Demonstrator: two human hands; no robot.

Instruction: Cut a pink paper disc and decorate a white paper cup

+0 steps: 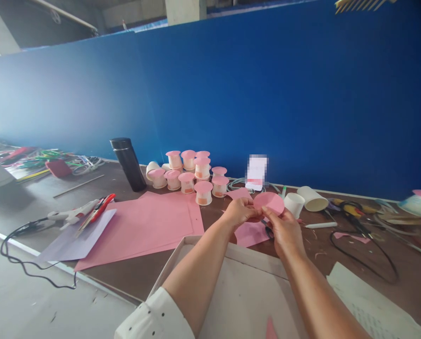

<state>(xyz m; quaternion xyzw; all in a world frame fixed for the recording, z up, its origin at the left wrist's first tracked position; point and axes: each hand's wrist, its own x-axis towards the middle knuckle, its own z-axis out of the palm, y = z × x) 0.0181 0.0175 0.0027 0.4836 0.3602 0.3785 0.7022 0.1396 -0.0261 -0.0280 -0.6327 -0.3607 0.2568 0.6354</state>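
Left hand [243, 213]: pinched on the near-left edge of the pink disc, fingertips at the rim, likely so that most of the face stays uncovered.
Right hand [287, 231]: thumb and fingers closed on the disc's near edge; a dark loop, apparently a scissors handle [269, 231], shows against the fingers, perhaps kept there to save laying it down.
Pink disc [269, 203]: held up between both hands, above the table [125, 285] and beyond the box lid; the two-sided grip probably steadies thin, floppy paper.
Box lid [249, 287]: under the forearms, hollow side up, with a pink scrap [271, 328] inside; it may serve to catch offcuts.
Capped cups [203, 188]: clustered by the blue partition [231, 94], pink rounds on top, presumably to leave the near space free.
Plain cups [312, 199]: just beyond the right hand, one lying on its side, within easy reach.
Pink sheets [150, 223]: spread flat to the left, likely because they are too wide for the middle.
Glue gun [72, 214]: resting at the lilac sheet [90, 242], its cord hanging over the table edge.
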